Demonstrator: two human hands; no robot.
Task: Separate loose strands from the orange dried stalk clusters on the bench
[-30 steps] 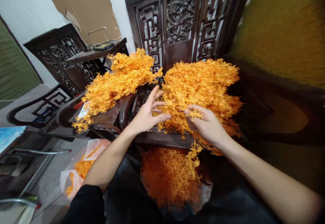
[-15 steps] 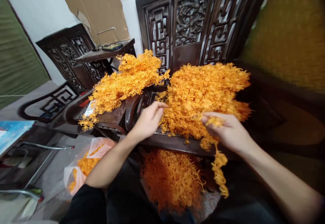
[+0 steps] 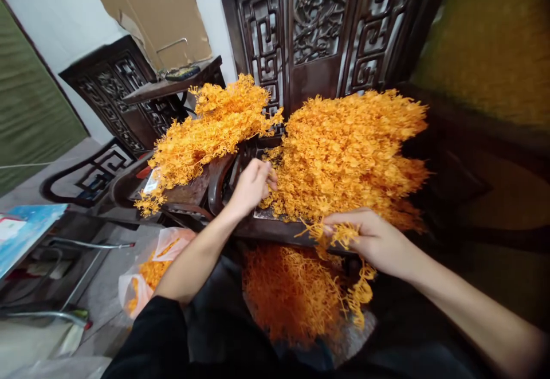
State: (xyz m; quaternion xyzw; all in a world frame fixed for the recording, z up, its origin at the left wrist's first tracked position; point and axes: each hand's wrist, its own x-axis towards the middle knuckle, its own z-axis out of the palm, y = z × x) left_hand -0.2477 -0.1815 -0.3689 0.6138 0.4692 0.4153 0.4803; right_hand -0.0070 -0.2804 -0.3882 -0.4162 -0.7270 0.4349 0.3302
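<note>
My right hand (image 3: 378, 238) is closed around an orange flower-like strand (image 3: 360, 293), apparently plastic; its lower end dangles over the seat edge and loose curls poke out past the fingers. At the left edge of a large heap of orange flower pieces (image 3: 344, 149), my left hand (image 3: 252, 185) has its fingers curled together. Whatever may be between those fingertips is hidden. The heap rests on a dark carved wooden chair (image 3: 275, 229). Below the seat edge, between my legs, lies a mass of thin orange strands (image 3: 292, 293).
A second orange pile (image 3: 206, 132) lies on dark wooden furniture to the left. On the floor stands a pinkish plastic bag (image 3: 158, 264) with orange pieces inside. A folding table with a blue top (image 3: 38, 224) is at far left. Cardboard (image 3: 154, 12) leans on the wall.
My right hand has drawn toward me and slightly left with the strand, away from the heap. My left hand has moved up and left a little, its fingers now curled. The view has shifted slightly.
</note>
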